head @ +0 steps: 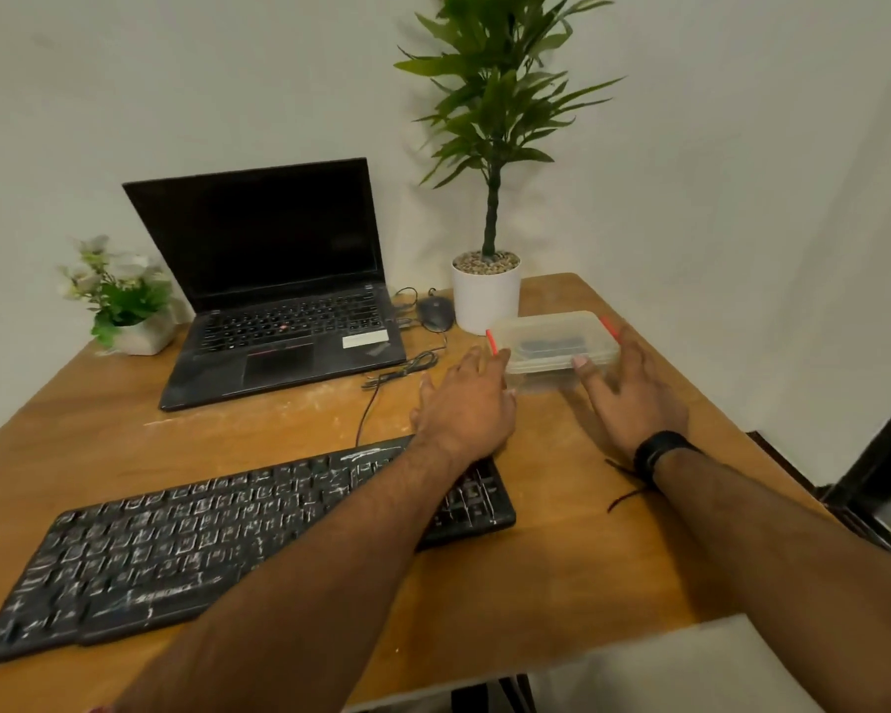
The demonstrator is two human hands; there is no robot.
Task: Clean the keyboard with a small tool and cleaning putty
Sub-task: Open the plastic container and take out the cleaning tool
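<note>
Near the far right edge of the wood table point(561, 584), I see my left hand point(466, 403) and right hand point(631, 398), fingers wide, touching a clear plastic box point(556, 339), with the dusty black keyboard point(201, 548) lying near left.

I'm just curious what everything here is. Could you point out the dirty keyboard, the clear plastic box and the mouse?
keyboard point(186, 548): head view, on the middle rows of keys.
clear plastic box point(551, 331): head view, on its lid.
mouse point(435, 312): head view, on its top shell.
</note>
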